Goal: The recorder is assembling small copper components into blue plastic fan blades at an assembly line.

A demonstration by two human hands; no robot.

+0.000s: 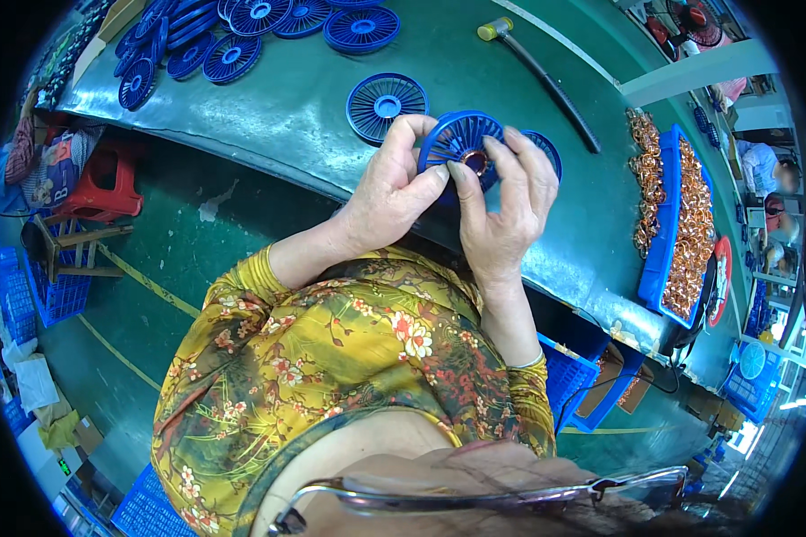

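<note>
Above the table's near edge I hold a blue spoked plastic wheel [458, 136], tilted toward me. My left hand [387, 190] grips its left rim between thumb and fingers. With the fingers of my right hand [509, 199] I press at the wheel's centre, where a copper-coloured ring [475, 163] sits at the hub; how far it is seated I cannot tell. Another blue wheel [386, 107] lies flat on the green table just beyond my left hand. Partly hidden behind my right hand is a further blue wheel [546, 154].
A mallet [546, 80] with a yellow head and black handle lies at the back right. Copper rings fill a blue tray [681, 224], with more rings [647, 179] heaped beside it. Several blue wheels [233, 58] are piled at the far left. A red stool [103, 183] stands left.
</note>
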